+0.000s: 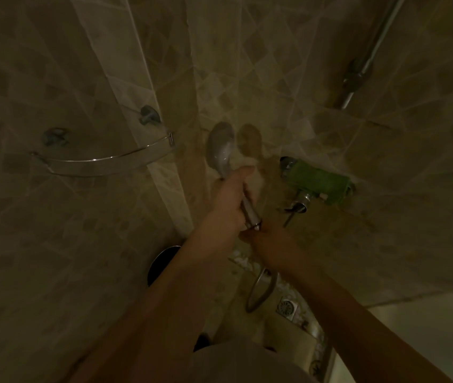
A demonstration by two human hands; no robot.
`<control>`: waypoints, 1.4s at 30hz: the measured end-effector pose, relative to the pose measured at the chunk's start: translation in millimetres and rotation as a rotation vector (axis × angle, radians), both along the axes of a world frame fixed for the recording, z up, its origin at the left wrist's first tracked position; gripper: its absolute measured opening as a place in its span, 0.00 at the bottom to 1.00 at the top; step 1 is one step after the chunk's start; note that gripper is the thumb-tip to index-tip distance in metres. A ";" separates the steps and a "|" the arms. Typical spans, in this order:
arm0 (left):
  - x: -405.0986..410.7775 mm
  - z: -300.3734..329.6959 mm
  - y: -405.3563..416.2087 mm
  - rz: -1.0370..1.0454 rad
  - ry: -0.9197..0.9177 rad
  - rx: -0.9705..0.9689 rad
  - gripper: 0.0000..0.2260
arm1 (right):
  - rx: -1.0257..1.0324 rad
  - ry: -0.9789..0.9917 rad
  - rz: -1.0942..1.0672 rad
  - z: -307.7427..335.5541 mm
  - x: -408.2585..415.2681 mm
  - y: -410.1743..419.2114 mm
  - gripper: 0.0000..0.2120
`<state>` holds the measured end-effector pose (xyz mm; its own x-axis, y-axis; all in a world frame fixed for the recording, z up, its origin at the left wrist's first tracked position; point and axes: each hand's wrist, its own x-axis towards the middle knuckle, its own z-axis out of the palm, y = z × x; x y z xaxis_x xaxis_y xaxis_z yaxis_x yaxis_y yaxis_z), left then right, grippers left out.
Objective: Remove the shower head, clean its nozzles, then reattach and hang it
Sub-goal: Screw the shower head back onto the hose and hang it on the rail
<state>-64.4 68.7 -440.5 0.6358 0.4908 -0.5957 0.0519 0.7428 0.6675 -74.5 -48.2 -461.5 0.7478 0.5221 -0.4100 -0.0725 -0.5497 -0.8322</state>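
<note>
The chrome shower head (220, 147) points up toward the tiled corner, its round face turned away to the left. My left hand (229, 200) is wrapped around its handle. My right hand (268, 243) grips the hose nut at the handle's lower end, where handle and hose meet. The metal hose (259, 291) loops down below my right hand toward the floor. The room is dim and the nozzles are hidden from me.
A green cloth (317, 179) lies over the wall mixer tap (298, 207) to the right. The riser rail (369, 56) runs up at top right. A glass corner shelf (103, 160) sits at left. A floor drain (287, 306) and a dark round bin (161, 261) lie below.
</note>
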 end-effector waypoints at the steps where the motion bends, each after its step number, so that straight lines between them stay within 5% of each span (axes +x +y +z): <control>1: -2.2 -0.6 1.8 0.000 -0.025 -0.014 0.14 | 0.034 0.057 0.021 0.1 0.1 -2.0 0.08; 4: -15.0 -0.5 10.4 -0.207 -0.357 -0.241 0.19 | 0.308 0.651 0.157 4.4 3.9 -11.3 0.15; 6: -21.5 2.1 13.9 -0.321 -0.566 -0.367 0.16 | 0.431 0.877 0.240 8.0 2.8 -14.9 0.14; 8: -18.9 8.2 12.6 -0.309 -0.486 -0.340 0.12 | 0.413 0.815 0.185 10.0 0.1 -12.6 0.15; 12: -5.6 18.6 2.6 -0.085 -0.065 -0.026 0.07 | 0.070 0.081 -0.053 8.9 2.8 -7.3 0.10; 15: 0.8 17.0 -3.7 0.000 0.005 0.035 0.12 | 0.001 -0.139 0.039 5.3 4.3 -4.4 0.06; 17: -1.0 15.7 2.3 -0.026 -0.098 -0.045 0.16 | 0.075 0.021 0.056 5.7 5.7 -5.2 0.11; 19: -7.2 13.7 10.8 -0.186 -0.325 -0.197 0.21 | 0.232 0.446 0.107 8.6 9.1 -8.9 0.16; 22: -15.3 8.4 16.8 -0.322 -0.594 -0.376 0.16 | 0.385 0.827 0.260 15.0 9.1 -12.7 0.22; 24: -11.3 8.5 16.0 -0.281 -0.446 -0.322 0.11 | 0.358 0.769 0.177 15.6 7.1 -10.0 0.22; 26: -3.8 8.2 12.6 -0.167 -0.174 -0.168 0.10 | 0.210 0.453 0.060 13.3 4.9 -7.0 0.18; 29: 0.3 4.7 3.9 -0.031 -0.014 -0.013 0.11 | 0.011 0.094 0.020 7.4 2.9 -6.8 0.15; 35: -13.5 5.1 10.9 -0.203 -0.328 -0.166 0.22 | 0.302 0.702 0.130 1.9 2.6 -12.1 0.21; 42: -14.5 12.0 9.3 -0.258 -0.348 -0.159 0.18 | 0.385 0.821 0.173 5.8 3.0 -12.1 0.20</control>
<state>-79.0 78.0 -428.4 0.9006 0.2100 -0.3805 0.0415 0.8299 0.5563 -71.5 -60.4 -455.7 0.1977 0.8099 -0.5522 -0.6634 -0.3042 -0.6836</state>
